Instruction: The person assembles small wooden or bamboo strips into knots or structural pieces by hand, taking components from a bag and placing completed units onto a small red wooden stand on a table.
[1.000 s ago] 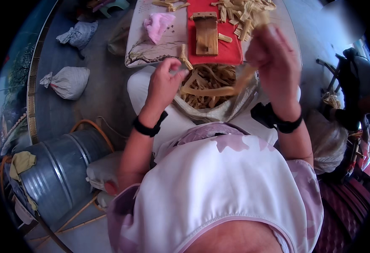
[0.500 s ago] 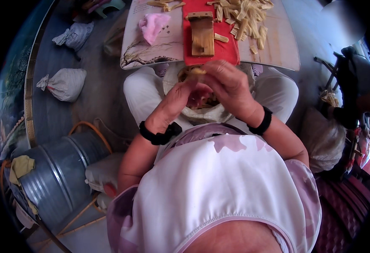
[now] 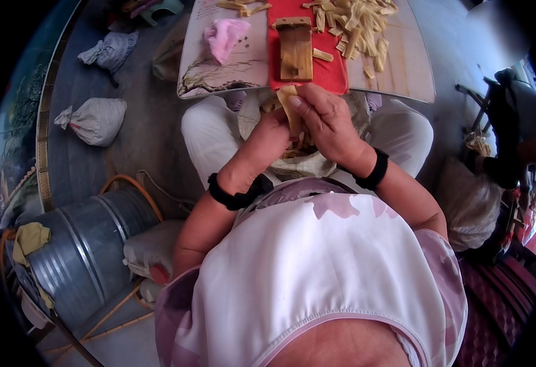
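Note:
Over the white sack [image 3: 301, 166] between my knees, I hold up a flat, pale yellow strip [image 3: 291, 113] like dried plant material. My right hand [image 3: 332, 125] pinches its right side between thumb and fingers. From the left, my left hand [image 3: 267, 137] is curled against the strip's lower part, some of its fingers hidden. Yellowish pieces lie inside the sack, partly covered by my hands. Just beyond, a wooden block tool [image 3: 295, 54] with a raised bar at its far end rests on a red cloth [image 3: 336, 76]. One short strip [image 3: 322, 55] lies beside it.
A heap of similar strips [image 3: 359, 27] covers the table's [image 3: 411, 67] far right. At its left are a pink cloth [image 3: 224, 40] and a few more strips. Tied sacks [image 3: 97, 122] stand on the floor at left, near a metal drum [image 3: 88, 244]; another sack [image 3: 466, 202] is at right.
The strip has come up into clear view, upright between my hands. My right thumb now presses on its face, and my left hand has turned and sits slightly lower.

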Motion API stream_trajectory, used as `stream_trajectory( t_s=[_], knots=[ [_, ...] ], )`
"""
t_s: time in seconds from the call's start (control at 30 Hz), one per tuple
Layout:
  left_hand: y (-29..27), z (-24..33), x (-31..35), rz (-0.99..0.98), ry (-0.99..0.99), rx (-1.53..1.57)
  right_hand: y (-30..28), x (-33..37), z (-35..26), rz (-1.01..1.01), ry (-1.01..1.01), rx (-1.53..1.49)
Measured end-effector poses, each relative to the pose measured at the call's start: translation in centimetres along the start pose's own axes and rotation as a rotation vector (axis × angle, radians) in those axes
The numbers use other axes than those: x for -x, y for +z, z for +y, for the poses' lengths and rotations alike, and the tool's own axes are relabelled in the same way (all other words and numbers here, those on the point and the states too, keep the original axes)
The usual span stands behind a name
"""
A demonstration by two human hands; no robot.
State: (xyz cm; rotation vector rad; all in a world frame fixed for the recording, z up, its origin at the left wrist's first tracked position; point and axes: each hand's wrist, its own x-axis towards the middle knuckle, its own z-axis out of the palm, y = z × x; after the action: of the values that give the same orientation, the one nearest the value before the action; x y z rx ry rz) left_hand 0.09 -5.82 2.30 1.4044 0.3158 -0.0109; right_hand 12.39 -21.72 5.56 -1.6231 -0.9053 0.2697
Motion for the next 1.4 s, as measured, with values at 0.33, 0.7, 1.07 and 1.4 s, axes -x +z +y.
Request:
stream_trajectory(
  t_s=[0.33,0.7,1.07,1.4],
  knots=[
    [-0.8,3.7,-0.4,0.421,0.749,-0.793,0.4,-0.1,1.1,-0.184,0.570,-1.099],
    [-1.5,3.0,0.3,-0.043,0.134,0.339,-1.8,0.0,-1.3,-0.109,-0.091,0.240],
    [-0.9,0.1,-0.9,0.347,0.374,-0.076,-2.1,0.3,-0.7,-0.243,0.329,-0.502],
    [-2.2,2.9,-0.9,0.449,0.413,-0.108,-4.4,-1.6,2.8,-0.011,0.534,-0.805]
  ],
)
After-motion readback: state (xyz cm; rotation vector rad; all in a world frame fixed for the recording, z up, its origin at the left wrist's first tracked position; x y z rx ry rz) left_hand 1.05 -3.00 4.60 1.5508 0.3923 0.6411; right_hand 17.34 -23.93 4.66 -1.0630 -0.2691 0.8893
